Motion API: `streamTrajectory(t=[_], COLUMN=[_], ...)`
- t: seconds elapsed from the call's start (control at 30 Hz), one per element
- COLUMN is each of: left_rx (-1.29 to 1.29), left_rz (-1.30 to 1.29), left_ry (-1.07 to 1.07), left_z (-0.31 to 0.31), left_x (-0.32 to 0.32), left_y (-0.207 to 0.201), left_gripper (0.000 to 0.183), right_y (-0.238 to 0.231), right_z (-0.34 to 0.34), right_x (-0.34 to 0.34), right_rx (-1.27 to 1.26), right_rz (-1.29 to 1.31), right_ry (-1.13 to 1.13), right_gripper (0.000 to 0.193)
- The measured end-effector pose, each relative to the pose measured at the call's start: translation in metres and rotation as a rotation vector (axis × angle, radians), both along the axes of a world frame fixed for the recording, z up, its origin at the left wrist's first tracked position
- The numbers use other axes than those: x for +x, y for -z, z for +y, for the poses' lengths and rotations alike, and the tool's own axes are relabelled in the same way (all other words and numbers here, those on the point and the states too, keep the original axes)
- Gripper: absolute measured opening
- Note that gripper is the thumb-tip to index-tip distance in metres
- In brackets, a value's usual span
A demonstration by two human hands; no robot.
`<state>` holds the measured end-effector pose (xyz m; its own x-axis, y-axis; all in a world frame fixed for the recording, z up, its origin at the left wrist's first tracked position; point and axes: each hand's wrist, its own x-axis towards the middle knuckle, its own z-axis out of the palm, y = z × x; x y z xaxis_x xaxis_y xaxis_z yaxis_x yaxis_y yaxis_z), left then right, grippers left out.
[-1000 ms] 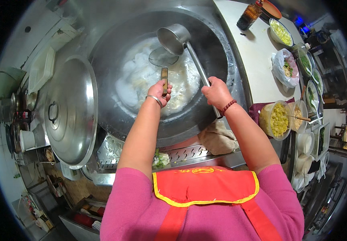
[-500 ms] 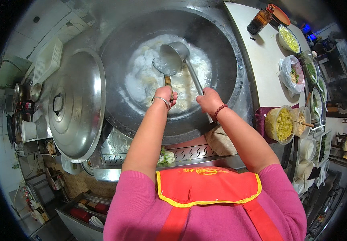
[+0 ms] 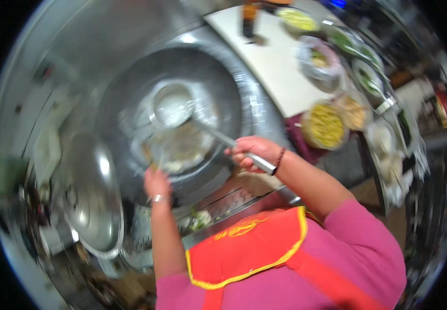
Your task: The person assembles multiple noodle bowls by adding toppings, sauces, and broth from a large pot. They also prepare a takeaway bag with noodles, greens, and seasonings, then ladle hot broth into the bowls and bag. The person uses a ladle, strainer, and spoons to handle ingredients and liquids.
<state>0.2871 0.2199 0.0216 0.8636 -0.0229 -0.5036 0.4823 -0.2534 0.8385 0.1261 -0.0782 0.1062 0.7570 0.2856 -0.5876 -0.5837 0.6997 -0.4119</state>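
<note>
A large dark wok (image 3: 213, 67) holds bubbling, whitish liquid. My right hand (image 3: 257, 154) is closed around the long metal handle of a ladle (image 3: 218, 135). The ladle's round bowl, with pale liquid in it, is over the middle of the wok. At the wok's near left side, my left hand (image 3: 157, 183) grips the wooden handle of a skimmer (image 3: 148, 154). Motion blur and the pale liquid keep me from making out the skimmer's head.
A big domed metal lid (image 3: 89, 201) leans left of the wok. On the right, a white counter (image 3: 264, 62) carries a dark bottle (image 3: 249, 21) and a bag-lined bowl (image 3: 319, 62). Nearer are a tub of yellow-green diced food (image 3: 326, 125) and stacked white bowls (image 3: 383, 139).
The whole view has turned and blurred. The ladle's bowl has moved apart from the skimmer and now shows liquid inside. My hands are farther apart, and less white foam shows in the wok.
</note>
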Motion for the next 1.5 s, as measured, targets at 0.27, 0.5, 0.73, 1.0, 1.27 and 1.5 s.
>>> streamTrajectory(t=[0.27,0.5,0.73,1.0,1.27,1.5], left_rx=[-0.033,-0.024,0.109,0.161,0.172,0.222], left_rz=[-0.063,-0.008,0.039,0.026,0.007,-0.038], left_ry=[-0.009,-0.028,-0.028,-0.087,-0.167,-0.138], left_z=[-0.01,-0.03,-0.045,-0.057,-0.066,-0.064], left_x=[-0.099,-0.177,-0.206,-0.211,-0.212,-0.212], left_y=[-0.046,-0.014,0.007,0.01,0.01,0.015], left_gripper=[0.014,0.014,0.017,0.017,0.017,0.016], right_y=[-0.074,-0.136,-0.162,-0.149,-0.123,-0.114], right_z=[-0.055,-0.119,-0.189,-0.263,-0.309,-0.322], right_x=[-0.132,-0.24,-0.313,-0.349,-0.375,-0.386], right_rx=[0.003,-0.095,-0.404,-0.627,-0.723,-0.717], right_rz=[-0.208,-0.278,-0.155,0.012,0.079,0.069], right_ry=[0.196,0.523,0.847,1.075,1.14,1.188], right_gripper=[0.021,0.032,0.03,0.026,0.024,0.029])
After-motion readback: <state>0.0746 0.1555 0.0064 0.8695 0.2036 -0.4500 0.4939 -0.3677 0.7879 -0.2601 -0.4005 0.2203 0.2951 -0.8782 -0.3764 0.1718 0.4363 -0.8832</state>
